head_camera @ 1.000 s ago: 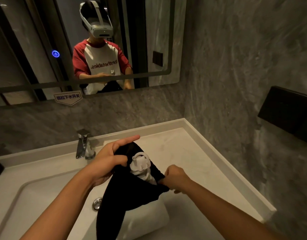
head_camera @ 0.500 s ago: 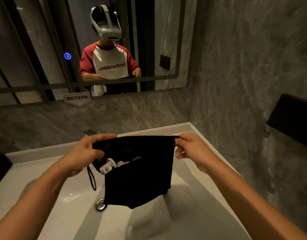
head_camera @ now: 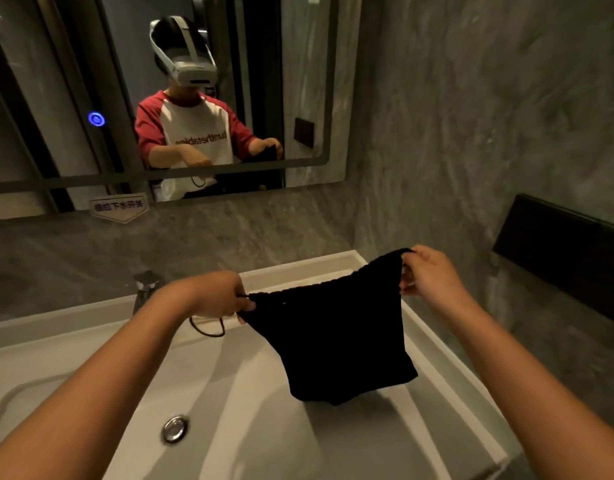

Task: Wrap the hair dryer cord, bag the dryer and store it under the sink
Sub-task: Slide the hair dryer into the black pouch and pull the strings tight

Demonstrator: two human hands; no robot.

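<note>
Above the white sink (head_camera: 90, 344), from the head view: holding a black drawstring bag (head_camera: 333, 341) up by its gathered top edge, stretching that edge between two hands. Pinching the left corner with the left hand (head_camera: 218, 296), fingers curled tight around the fabric, a thin loop of cord (head_camera: 208, 329) dangling just beneath the fist. Gripping the right corner with the right hand (head_camera: 426, 271), raised higher and nearer the grey stone wall (head_camera: 471, 116), fingers closed on the cloth. Hanging slack over the basin, the bag's lower end sagging close to the sloping inner face (touching or just clear, cannot tell). Nothing of the hair dryer showing outside the bag; whether inside, cannot tell. Sitting low in the basin, a round metal drain (head_camera: 174, 428). Peeking out behind the left forearm, a chrome faucet (head_camera: 144, 284). Reflecting in the mirror (head_camera: 316, 81) above, a person wearing a headset and a red-sleeved shirt, both hands raised. Jutting from the right wall, a dark box (head_camera: 562, 251).
</note>
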